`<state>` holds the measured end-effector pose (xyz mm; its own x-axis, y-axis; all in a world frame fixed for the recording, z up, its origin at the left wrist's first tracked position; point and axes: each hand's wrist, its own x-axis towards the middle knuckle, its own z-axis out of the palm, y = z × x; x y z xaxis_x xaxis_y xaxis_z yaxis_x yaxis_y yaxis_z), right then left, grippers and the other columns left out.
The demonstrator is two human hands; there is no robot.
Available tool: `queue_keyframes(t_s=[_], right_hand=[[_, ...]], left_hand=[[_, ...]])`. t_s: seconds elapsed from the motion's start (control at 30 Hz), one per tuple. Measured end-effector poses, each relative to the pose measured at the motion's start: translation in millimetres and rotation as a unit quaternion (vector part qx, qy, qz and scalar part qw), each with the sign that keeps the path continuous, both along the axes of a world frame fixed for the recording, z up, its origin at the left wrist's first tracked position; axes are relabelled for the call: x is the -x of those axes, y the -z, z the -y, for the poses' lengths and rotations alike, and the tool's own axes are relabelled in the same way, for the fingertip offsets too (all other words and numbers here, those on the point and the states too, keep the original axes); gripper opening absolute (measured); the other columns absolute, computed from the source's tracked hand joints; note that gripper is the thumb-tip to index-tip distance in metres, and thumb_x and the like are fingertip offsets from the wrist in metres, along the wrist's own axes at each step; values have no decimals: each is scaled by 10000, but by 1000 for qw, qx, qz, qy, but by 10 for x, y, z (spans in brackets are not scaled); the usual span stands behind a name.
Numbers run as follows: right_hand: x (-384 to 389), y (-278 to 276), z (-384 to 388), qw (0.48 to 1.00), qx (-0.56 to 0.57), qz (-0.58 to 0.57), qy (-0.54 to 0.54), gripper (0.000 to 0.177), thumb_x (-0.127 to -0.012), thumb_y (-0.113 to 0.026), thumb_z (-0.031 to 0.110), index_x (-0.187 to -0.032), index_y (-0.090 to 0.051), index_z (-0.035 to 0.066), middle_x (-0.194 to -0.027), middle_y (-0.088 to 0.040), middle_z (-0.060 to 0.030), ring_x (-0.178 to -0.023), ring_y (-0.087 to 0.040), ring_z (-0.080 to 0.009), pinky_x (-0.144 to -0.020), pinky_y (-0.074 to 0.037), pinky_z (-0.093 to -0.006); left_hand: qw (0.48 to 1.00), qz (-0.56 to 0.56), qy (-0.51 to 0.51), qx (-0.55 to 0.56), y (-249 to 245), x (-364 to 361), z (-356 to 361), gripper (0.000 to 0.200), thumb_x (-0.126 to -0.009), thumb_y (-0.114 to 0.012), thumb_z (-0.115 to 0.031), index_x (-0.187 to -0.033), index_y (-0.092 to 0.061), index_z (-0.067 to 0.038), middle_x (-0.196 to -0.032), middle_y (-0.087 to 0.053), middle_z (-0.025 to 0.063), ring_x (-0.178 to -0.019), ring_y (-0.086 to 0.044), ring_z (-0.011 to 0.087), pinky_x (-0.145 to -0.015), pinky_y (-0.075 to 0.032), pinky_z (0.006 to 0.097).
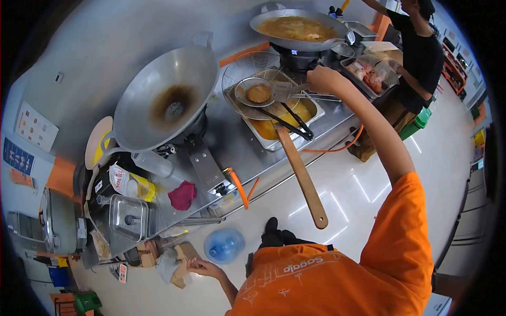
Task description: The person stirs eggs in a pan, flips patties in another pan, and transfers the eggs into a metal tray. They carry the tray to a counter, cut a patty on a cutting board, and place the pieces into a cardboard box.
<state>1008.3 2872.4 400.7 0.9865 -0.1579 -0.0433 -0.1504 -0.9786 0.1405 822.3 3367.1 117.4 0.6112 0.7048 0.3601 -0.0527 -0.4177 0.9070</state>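
My right hand [326,81] is wrapped round the handle of a slotted metal turner [283,91]. The turner's blade overlaps the rim of a small strainer [243,100], which holds a round brown fried piece [258,94]. That strainer sits in a large wire skimmer [229,79] with a long wooden handle [301,179]. Beneath them is a steel tray of yellow oil [263,128], with black-tipped tongs [287,124] lying across. Low beside my body, my left hand [205,267] hangs with loosely bent fingers and nothing visible in it.
A large wok [134,92] with a browned bottom stands left, and a wok of bubbling oil [298,29] behind. A person in black [421,58] works at right by a tray of raw meat [371,76]. A maroon cloth [182,195] and glass container [129,217] lie left.
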Motion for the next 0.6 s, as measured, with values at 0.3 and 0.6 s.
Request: queue_keyframes(t_s=[0.3,0.6], right_hand=[[413,462,257,984,42,170,-11,145,-716,-509,124,-796,-585,29,-736,-581,-190,-679,-591,-347,-575,-491,-414],[478,1119,642,921,-305,238,-55,314,-780,-542,288,-930,-594,18,-567,-556,-155,-583,-587,-256,-507,-418,-336]], left_hand=[[1000,6,-8,-15,-307,227,172,148,-856,-414,-111,-925,-354,6,-839,-368,74,-703,-375,146,-618,-359,248],[996,-18,-88,-18,-386,1213,-17,99,-823,-406,-46,-910,-375,-11,-868,-399,81,-786,-409,167,-666,-373,267]])
